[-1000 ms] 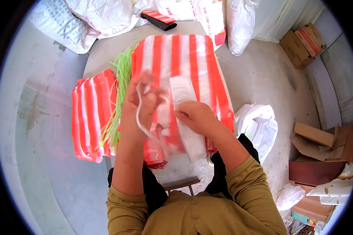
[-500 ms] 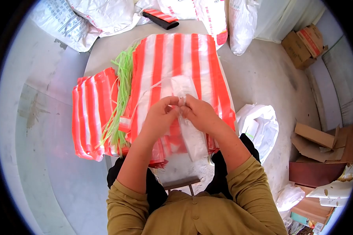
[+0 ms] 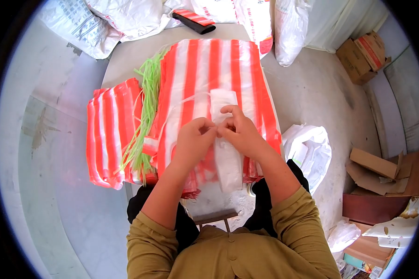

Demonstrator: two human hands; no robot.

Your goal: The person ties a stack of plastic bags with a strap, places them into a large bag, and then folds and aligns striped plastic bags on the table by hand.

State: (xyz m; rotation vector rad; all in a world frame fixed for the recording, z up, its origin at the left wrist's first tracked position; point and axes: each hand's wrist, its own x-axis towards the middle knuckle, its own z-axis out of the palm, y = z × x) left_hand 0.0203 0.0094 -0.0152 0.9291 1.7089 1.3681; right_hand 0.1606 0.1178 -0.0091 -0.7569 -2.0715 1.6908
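Head view: our left hand [image 3: 194, 139] and right hand [image 3: 243, 135] are together at the fingertips over the folded white plastic [image 3: 229, 169], which lies on the large striped stack [image 3: 201, 60]. We cannot tell what they pinch. We judge this step as fine fingertip work; the next move calls for a careful pinch. Green ties [image 3: 149, 90] lie left of the stack.

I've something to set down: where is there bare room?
Bare: beige tabletop between the large red-and-white striped plastic stack and white printed sacks; grey floor right of that stack. Crowded: the stack's left side, with green plastic strings, and its middle, under the left hand and right hand.
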